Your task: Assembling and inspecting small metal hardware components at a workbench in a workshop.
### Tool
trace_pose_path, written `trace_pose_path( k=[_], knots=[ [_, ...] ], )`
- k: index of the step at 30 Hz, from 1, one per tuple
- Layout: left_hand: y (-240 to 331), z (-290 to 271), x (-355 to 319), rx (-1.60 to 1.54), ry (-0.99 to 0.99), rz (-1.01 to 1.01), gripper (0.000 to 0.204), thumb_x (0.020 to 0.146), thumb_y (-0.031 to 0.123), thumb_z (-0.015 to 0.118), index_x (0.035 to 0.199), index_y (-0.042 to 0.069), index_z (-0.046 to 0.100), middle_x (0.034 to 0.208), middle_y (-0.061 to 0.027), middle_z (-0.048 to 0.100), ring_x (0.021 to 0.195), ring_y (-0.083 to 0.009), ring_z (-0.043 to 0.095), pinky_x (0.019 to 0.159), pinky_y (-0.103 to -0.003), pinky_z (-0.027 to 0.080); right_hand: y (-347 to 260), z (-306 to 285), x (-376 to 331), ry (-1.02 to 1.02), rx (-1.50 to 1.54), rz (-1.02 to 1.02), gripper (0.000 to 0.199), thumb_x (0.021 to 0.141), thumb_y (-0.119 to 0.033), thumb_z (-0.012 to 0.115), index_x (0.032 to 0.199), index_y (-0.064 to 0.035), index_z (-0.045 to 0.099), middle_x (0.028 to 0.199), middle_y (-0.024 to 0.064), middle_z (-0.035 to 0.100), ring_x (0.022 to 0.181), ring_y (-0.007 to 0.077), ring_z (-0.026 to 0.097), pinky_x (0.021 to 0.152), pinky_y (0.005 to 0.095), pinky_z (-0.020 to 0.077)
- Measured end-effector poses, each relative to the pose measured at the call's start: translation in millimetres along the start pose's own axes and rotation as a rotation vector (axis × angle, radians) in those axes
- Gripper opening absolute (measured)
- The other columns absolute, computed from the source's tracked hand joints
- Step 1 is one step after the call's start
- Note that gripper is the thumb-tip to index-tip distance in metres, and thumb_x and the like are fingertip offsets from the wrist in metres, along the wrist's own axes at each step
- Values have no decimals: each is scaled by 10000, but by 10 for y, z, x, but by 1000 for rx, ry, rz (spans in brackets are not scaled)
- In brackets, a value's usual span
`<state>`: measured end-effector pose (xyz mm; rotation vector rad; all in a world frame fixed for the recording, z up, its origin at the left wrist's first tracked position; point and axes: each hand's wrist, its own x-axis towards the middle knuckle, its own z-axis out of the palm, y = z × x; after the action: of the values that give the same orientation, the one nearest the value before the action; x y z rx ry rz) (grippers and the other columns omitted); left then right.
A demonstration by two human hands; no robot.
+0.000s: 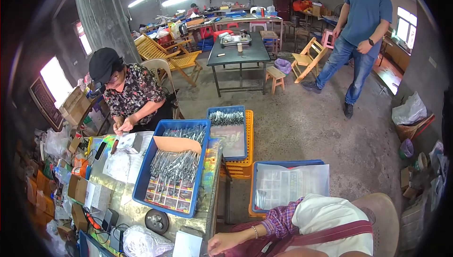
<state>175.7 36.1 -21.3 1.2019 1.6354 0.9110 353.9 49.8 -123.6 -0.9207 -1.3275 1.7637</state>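
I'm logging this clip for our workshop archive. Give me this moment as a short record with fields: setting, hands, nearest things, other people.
setting: workshop with concrete floor and a cluttered workbench
left hand: bare, resting at the workbench edge, holding nothing visible; beaded bracelet on its wrist
right hand: not in view
nearest things: white paper pad, clear plastic bag of small parts, round black tape roll
on bench: blue plastic crate of grey metal pieces
other people: seated person in black cap working across the bench; standing person in blue shirt
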Motion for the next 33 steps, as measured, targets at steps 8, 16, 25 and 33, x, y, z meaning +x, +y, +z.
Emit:
trace_pose_path(
  k=[8,16,25,33],
  knots=[
    [-59,7,-19,-13,-12,27,286,819,196,658,1024,1,619,724,-30,563,569,-100,435,485,-243,343,-8,50,-31,-23,18,-2,236,853,-247,606,886,-16,644,679,-4,578,543,56,484,463,216,420],
    [-125,8,17,24,-31,13,317,826,203,650,1074,17,584,715,-39,558,574,-107,465,480,-250,366,-18,49,-38,-16,17,6,252,846,-244,612,872,6,636,684,6,584,510,62,477,451,225,422],
    [-262,-34,81,40,-82,-41,358,834,211,642,1130,35,545,704,-50,553,579,-116,499,474,-258,392,-5,26,-32,-50,40,66,265,864,-279,607,943,-28,637,734,-8,590,598,59,524,516,213,447],
    [-676,-156,200,703,-165,879,367,831,197,644,1149,46,539,708,-49,548,594,-113,520,473,-265,404,2,-5,-58,71,282,120,265,890,-248,580,1007,-14,624,734,-29,570,602,42,492,547,190,419]
  ],
)
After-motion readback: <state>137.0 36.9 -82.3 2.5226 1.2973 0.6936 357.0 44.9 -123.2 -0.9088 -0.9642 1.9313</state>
